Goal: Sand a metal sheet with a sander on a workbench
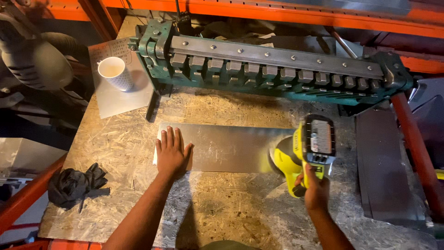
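A flat rectangular metal sheet (226, 148) lies on the chipboard workbench (120, 139). My left hand (172, 153) presses flat on the sheet's left end, fingers spread. My right hand (315, 187) grips the handle of a yellow cordless sander (305, 150) with a black battery pack on top. The sander's pad rests on the right end of the sheet.
A green metal bending brake (273, 67) spans the back of the bench. A white paper cup (113, 72) stands on a thin sheet at the back left. Black gloves (76, 185) lie at the front left. Dark metal sheets (384, 166) rest at the right. Orange racking beams surround the bench.
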